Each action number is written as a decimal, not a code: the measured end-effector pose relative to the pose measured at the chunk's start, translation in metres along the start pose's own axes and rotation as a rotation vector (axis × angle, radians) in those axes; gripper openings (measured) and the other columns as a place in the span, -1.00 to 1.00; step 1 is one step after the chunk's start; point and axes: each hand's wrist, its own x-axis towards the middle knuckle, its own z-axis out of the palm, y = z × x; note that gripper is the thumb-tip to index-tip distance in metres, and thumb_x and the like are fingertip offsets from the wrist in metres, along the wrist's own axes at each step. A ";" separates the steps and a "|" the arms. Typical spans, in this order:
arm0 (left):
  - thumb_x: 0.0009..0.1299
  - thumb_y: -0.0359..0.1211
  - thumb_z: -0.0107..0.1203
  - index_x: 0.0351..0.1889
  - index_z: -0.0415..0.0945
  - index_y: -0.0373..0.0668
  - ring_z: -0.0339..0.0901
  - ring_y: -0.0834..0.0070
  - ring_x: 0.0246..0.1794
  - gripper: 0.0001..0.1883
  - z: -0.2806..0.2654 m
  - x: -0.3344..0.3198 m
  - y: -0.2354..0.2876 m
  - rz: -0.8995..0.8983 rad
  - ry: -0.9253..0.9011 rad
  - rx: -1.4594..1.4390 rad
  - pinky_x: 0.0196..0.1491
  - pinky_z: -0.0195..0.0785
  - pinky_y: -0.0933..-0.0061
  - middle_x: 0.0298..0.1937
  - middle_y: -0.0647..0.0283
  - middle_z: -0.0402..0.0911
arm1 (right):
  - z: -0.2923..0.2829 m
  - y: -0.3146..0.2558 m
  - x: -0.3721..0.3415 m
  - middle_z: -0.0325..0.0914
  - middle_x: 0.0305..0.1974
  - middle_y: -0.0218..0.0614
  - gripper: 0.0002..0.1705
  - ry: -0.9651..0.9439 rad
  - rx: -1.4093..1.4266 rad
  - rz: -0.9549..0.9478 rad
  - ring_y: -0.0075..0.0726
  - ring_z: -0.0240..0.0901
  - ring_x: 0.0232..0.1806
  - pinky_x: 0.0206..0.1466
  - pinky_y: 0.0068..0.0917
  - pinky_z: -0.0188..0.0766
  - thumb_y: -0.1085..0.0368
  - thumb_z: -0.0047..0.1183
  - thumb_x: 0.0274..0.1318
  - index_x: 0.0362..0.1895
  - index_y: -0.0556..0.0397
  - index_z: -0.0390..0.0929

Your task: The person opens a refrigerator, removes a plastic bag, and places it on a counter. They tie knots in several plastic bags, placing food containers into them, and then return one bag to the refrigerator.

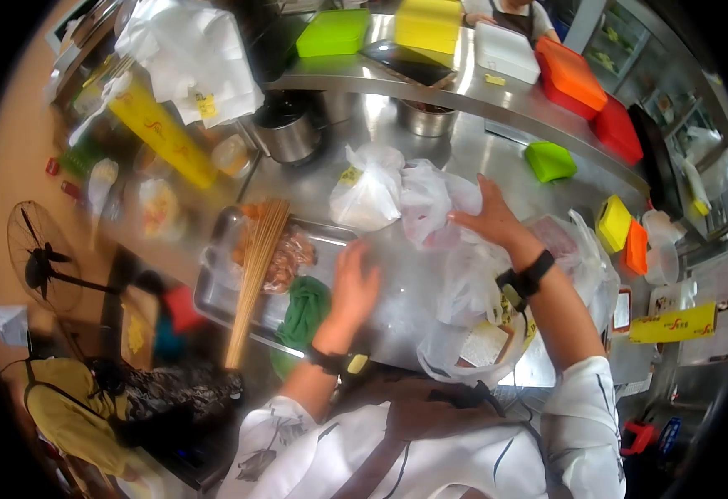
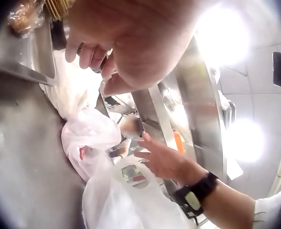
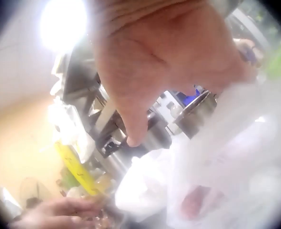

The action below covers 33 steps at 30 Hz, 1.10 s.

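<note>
From my end, the pinkish bag (image 1: pixel 425 209) sits on the steel counter (image 1: pixel 401 303), between the white bag (image 1: pixel 367 193) and the big bag (image 1: pixel 470 279). My right hand (image 1: pixel 500 220) is beside it, thumb and fingers spread apart, gripping nothing; I cannot tell whether they touch the film. My left hand (image 1: pixel 355 287) holds nothing, fingers loose, by the tray (image 1: pixel 329 243) and green towel (image 1: pixel 304 313). I judge the film soft, slippery and easily torn, its weight uncertain; I'd gather it at the top and support the bottom.
</note>
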 end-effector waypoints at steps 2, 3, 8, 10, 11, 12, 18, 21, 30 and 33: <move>0.23 -0.49 0.14 0.07 0.42 -0.27 0.29 -0.01 0.27 -0.59 -0.016 -0.010 -0.002 -0.034 -0.005 0.013 0.32 0.14 0.19 0.25 -0.05 0.36 | 0.028 -0.004 0.029 -0.10 0.41 0.36 0.36 0.025 -0.080 0.066 0.32 -0.01 0.43 0.44 -0.15 0.06 -0.28 0.34 -0.25 0.49 0.09 -0.16; 0.23 -0.49 0.14 0.06 0.43 -0.26 0.30 0.00 0.27 -0.60 -0.024 -0.017 -0.003 -0.044 0.007 0.012 0.31 0.15 0.19 0.24 -0.04 0.36 | 0.045 -0.008 0.040 -0.13 0.41 0.37 0.41 0.057 -0.154 0.134 0.34 -0.01 0.42 0.43 -0.15 0.07 -0.32 0.34 -0.28 0.50 0.07 -0.21; 0.21 -0.49 0.16 0.04 0.44 -0.25 0.33 -0.01 0.23 -0.61 -0.070 -0.059 -0.024 -0.118 0.112 0.100 0.27 0.21 0.13 0.20 -0.03 0.41 | 0.103 0.045 0.080 0.26 0.25 0.32 0.14 0.051 -0.028 0.006 0.30 0.33 0.21 0.25 -0.12 0.30 -0.15 0.30 -0.13 0.43 0.12 0.03; 0.21 -0.50 0.16 0.02 0.45 -0.25 0.34 0.00 0.22 -0.62 -0.088 -0.074 -0.030 -0.143 0.153 0.138 0.26 0.22 0.12 0.19 -0.01 0.41 | 0.111 0.062 0.098 0.51 0.01 0.24 -0.19 -0.074 0.060 0.044 0.30 0.45 0.05 0.14 -0.12 0.37 0.03 0.26 -0.07 0.23 0.21 0.34; 0.21 -0.50 0.16 0.01 0.46 -0.25 0.34 -0.01 0.21 -0.63 -0.095 -0.081 -0.032 -0.146 0.158 0.143 0.25 0.22 0.12 0.19 0.00 0.42 | 0.120 0.082 0.105 0.57 -0.09 0.01 -0.39 0.018 0.157 -0.020 0.03 0.51 -0.08 0.03 -0.25 0.42 0.18 0.20 -0.01 0.13 0.22 0.43; 0.20 -0.50 0.16 0.00 0.47 -0.26 0.35 -0.01 0.21 -0.64 -0.099 -0.087 -0.034 -0.145 0.163 0.144 0.25 0.22 0.12 0.18 0.01 0.42 | 0.131 0.094 0.107 0.62 -0.18 -0.22 -0.58 0.112 0.252 -0.083 -0.24 0.56 -0.21 -0.09 -0.38 0.47 0.33 0.14 0.06 0.02 0.22 0.52; 0.11 -0.35 0.30 0.04 0.48 -0.21 0.30 0.05 0.27 -0.50 -0.115 -0.112 -0.049 -0.068 0.036 0.223 0.31 0.14 0.04 0.20 0.06 0.41 | 0.029 0.007 0.063 0.58 -0.14 -0.31 -0.57 0.133 0.773 0.091 -0.44 0.48 -0.15 -0.09 -0.51 0.41 0.38 0.09 0.07 0.06 0.24 0.48; 0.06 -0.17 0.38 0.19 0.39 -0.15 0.14 0.04 0.40 -0.28 -0.108 -0.122 -0.052 -0.003 -0.215 0.249 0.42 -0.18 -0.18 0.29 0.05 0.31 | -0.015 -0.067 0.033 0.58 -0.11 -0.28 -0.54 0.107 0.930 -0.050 -0.43 0.50 -0.14 -0.07 -0.52 0.41 0.44 0.06 0.05 0.11 0.25 0.45; 0.01 -0.15 0.41 0.20 0.40 -0.14 0.05 0.02 0.45 -0.24 -0.104 -0.124 -0.056 -0.042 -0.217 0.317 0.43 -0.27 -0.24 0.32 0.05 0.28 | 0.029 -0.212 0.001 0.60 -0.10 -0.31 -0.52 -0.248 1.201 -0.186 -0.46 0.55 -0.16 -0.07 -0.51 0.47 0.47 0.10 0.04 0.12 0.18 0.46; 0.00 -0.18 0.41 0.16 0.46 -0.10 0.03 0.03 0.46 -0.29 -0.100 -0.130 -0.059 -0.071 -0.244 0.342 0.42 -0.27 -0.24 0.33 0.06 0.27 | 0.072 -0.224 -0.008 0.55 -0.04 -0.26 -0.39 -0.553 0.675 -0.381 -0.40 0.48 -0.06 0.01 -0.44 0.44 0.26 0.21 0.12 0.24 0.17 0.36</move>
